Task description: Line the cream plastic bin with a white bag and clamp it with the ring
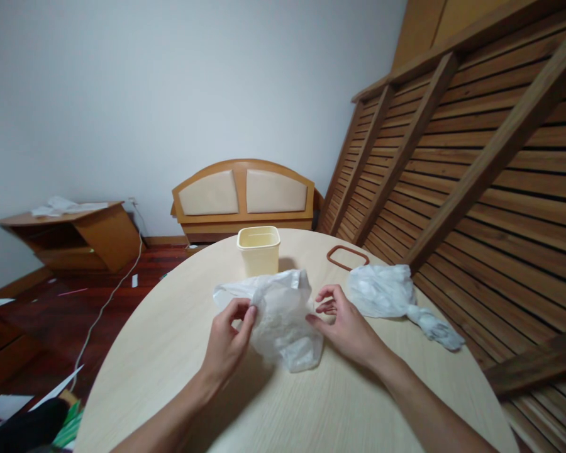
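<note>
Crinkly plastic bag (pixel 285 327), probably featherlight and slippery
It's in from the tabletop's (pixel 155 343) far edge; our left grip (pixel 230 333) pinches its side, right grip (pixel 344 321) loosely parted alongside. We'd grab gathered folds.

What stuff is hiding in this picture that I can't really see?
All in the head view:
- Inside bottom of the cream plastic bin: its front wall hides it.
- Anything inside the twisted plastic bag: cloudy, crinkled plastic hides it.
- Near edge of the round table: cut off by the picture's bottom edge.
- Any writing on the cabinet-top papers: too small.
</note>
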Demonstrator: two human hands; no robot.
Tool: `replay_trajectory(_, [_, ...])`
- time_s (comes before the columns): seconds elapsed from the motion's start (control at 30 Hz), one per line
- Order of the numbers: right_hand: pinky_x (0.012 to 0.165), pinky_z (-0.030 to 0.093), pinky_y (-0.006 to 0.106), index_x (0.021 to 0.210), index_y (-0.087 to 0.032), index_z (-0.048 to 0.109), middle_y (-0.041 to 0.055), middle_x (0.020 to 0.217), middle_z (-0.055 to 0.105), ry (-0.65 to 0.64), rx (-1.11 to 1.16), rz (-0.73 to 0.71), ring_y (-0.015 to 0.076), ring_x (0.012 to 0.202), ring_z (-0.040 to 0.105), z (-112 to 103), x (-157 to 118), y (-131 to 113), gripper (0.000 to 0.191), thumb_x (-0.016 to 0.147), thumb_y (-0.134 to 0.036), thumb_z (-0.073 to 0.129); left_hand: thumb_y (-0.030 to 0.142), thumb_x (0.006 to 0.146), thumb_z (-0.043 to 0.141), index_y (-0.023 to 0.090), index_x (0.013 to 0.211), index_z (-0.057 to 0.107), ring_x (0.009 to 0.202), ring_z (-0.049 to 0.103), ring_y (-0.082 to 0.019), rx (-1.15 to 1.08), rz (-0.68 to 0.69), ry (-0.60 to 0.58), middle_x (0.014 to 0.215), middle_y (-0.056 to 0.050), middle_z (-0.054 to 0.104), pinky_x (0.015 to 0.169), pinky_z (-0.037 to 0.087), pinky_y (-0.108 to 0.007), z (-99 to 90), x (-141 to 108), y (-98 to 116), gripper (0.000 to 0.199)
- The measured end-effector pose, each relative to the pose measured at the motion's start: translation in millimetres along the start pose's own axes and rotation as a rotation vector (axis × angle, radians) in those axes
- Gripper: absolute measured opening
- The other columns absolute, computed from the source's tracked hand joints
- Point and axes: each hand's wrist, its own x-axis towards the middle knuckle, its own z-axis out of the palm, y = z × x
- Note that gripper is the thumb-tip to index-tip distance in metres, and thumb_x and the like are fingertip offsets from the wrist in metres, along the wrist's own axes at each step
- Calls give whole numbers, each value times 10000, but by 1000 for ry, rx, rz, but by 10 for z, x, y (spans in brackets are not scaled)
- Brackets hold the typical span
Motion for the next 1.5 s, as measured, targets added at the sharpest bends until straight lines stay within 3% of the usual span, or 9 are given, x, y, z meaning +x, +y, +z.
replay_trajectory(0.2, [947,458,423,1096,-223,554,81,1151,632,-189,-413,-133,287,1099,589,92,-111,-31,515,678,-345,828,530,839,691,167,872,647,607,618,-138,-298,-161,153,722,-8,672,554,494,-217,-118,160,-23,367])
replay_trajectory(0.43, [895,474,374,1074,-230,629,61,1070,709,-204,-474,-147,249,1028,653,-28,17,201,330,792,-90,531,601,751,755,160,879,666,636,599,-129,-306,-178,292,720,-8,673,585,503,-207,-268,258,-94,468])
replay_trajectory(0.73, [864,524,412,1077,-213,629,98,1071,708,349,-422,-185,262,976,672,-555,291,458,336,810,-138,439,625,764,713,162,913,657,621,549,-120,-232,-214,444,747,9,629,513,483,-195,-359,309,-58,490])
replay_trajectory(0.9, [945,480,486,1004,-224,590,124,1045,645,604,-540,-318,314,1050,603,-566,269,308,260,797,-141,456,659,741,716,179,966,620,485,467,-96,-326,-330,407,646,60,550,375,412,-176,-307,280,-44,539])
replay_trajectory(1.03, [899,491,458,854,-256,552,68,867,644,376,-505,-462,279,928,622,-348,142,41,47,896,-262,533,655,700,761,170,948,621,485,465,-82,-407,-354,409,628,63,564,403,410,-161,-289,291,-110,562])
replay_trajectory(1.13, [1049,414,536,919,-240,593,81,1004,686,26,-505,-521,323,1142,592,-151,31,-35,265,831,-464,703,619,661,811,155,963,634,541,521,-83,-483,-372,429,683,44,613,470,443,-159,-303,317,-158,581])
replay_trajectory(1.23, [1187,186,644,1051,-238,625,91,1292,640,-163,-539,-507,385,1392,412,-19,-33,13,534,670,-550,832,575,657,831,157,1134,636,607,596,-103,-538,-401,406,810,5,685,523,475,-176,-328,336,-143,663])
replay_trajectory(1.4, [1208,179,622,947,-252,682,38,1324,652,-191,-555,-440,319,1453,363,-65,25,117,79,874,-285,679,481,670,858,192,1484,417,766,694,-160,-579,-428,185,985,-57,741,657,540,-225,-334,323,-35,970])
replay_trajectory(1.5, [1158,295,609,915,-256,691,41,1173,721,-93,-493,-435,312,1357,484,-202,106,121,99,938,-296,603,421,660,873,189,1532,332,999,693,-203,-517,-378,97,1153,-105,712,822,553,-262,-291,286,-57,1052])
